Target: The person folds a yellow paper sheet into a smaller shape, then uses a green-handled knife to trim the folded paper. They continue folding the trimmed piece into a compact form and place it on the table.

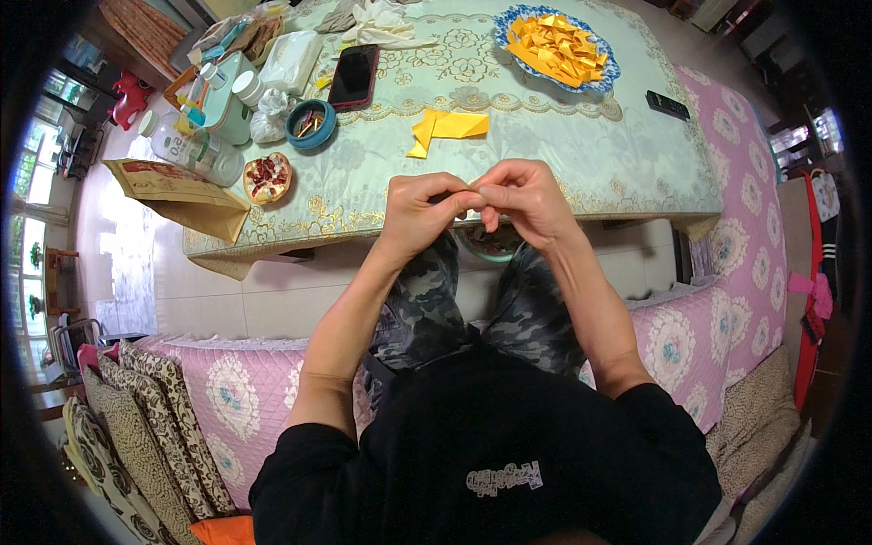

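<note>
My left hand [426, 204] and my right hand [524, 197] meet above the table's front edge, thumbs and fingertips pinched together. Whether anything small is between the fingertips is hidden by the fingers. Just beyond them, a folded yellow paper strip [456, 125] lies on the floral tablecloth [381, 153], one end bent down toward me. Farther back to the right, a blue-and-white plate with a scalloped rim [505, 42] bears a heap of folded yellow paper pieces [562, 51].
To the left are a smartphone [354, 75], a blue round bowl [303, 139] with small items, a cut pomegranate [267, 178], a clear plastic jar [197, 150] and a brown paper bag [184, 194]. A remote control [667, 105] lies right. Below the table sits a green-rimmed basin [487, 255].
</note>
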`<move>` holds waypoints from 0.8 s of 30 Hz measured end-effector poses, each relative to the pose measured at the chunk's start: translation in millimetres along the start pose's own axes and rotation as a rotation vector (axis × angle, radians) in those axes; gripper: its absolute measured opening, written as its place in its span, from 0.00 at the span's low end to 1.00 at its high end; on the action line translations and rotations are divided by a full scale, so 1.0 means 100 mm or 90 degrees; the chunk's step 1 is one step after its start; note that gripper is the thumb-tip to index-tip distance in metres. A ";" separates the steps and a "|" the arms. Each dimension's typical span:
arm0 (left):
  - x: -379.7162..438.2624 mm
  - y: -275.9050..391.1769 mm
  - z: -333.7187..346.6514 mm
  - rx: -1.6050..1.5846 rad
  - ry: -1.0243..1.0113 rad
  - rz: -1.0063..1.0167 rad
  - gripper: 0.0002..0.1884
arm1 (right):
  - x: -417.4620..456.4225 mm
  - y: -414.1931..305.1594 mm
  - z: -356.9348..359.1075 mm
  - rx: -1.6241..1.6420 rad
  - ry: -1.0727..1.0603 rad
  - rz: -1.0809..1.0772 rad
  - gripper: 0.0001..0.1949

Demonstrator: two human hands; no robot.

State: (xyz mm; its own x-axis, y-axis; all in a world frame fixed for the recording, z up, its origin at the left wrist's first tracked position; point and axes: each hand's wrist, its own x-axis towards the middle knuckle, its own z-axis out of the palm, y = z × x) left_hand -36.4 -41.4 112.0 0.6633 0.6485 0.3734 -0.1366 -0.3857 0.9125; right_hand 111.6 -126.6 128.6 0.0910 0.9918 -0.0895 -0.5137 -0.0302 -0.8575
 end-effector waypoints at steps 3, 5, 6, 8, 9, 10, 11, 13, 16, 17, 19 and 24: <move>0.01 0.01 0.00 0.029 0.003 0.025 0.05 | 0.00 0.02 -0.01 0.024 0.003 0.008 0.06; 0.01 0.01 0.00 0.061 0.005 0.059 0.05 | 0.00 0.05 -0.02 0.049 0.007 0.016 0.05; 0.01 0.01 -0.01 0.075 0.007 0.075 0.05 | 0.00 0.06 -0.02 0.061 0.007 0.020 0.05; 0.01 0.00 -0.02 0.097 0.009 0.108 0.04 | 0.00 0.07 -0.01 0.061 0.010 0.023 0.05; 0.01 -0.01 -0.03 0.104 0.010 0.125 0.04 | 0.00 0.07 0.00 0.060 0.012 0.025 0.05; 0.01 -0.02 -0.03 0.111 0.011 0.142 0.04 | 0.00 0.07 -0.01 0.059 0.009 0.027 0.05; 0.01 -0.02 -0.04 0.113 0.007 0.155 0.04 | 0.01 0.08 -0.01 0.057 0.007 0.030 0.05; 0.02 -0.02 -0.04 0.115 0.000 0.182 0.04 | 0.01 0.10 -0.02 0.061 0.007 0.035 0.05; 0.02 -0.05 -0.05 0.162 -0.003 0.221 0.04 | 0.01 0.13 -0.03 0.076 0.011 0.041 0.05; 0.02 -0.06 -0.06 0.175 0.002 0.234 0.04 | 0.01 0.13 -0.03 0.078 0.012 0.043 0.05; 0.02 -0.09 -0.06 0.201 0.009 0.261 0.05 | 0.02 0.15 -0.03 0.082 0.015 0.045 0.05; 0.04 -0.08 -0.04 0.215 0.030 0.310 0.05 | 0.01 0.18 -0.05 0.102 0.020 0.057 0.05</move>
State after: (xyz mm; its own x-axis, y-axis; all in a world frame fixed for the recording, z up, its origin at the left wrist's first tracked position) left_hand -36.3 -33.2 107.1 0.5485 0.3707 0.7495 -0.1692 -0.8286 0.5337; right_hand 107.1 -126.5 110.6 0.0635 0.9817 -0.1795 -0.6503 -0.0958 -0.7536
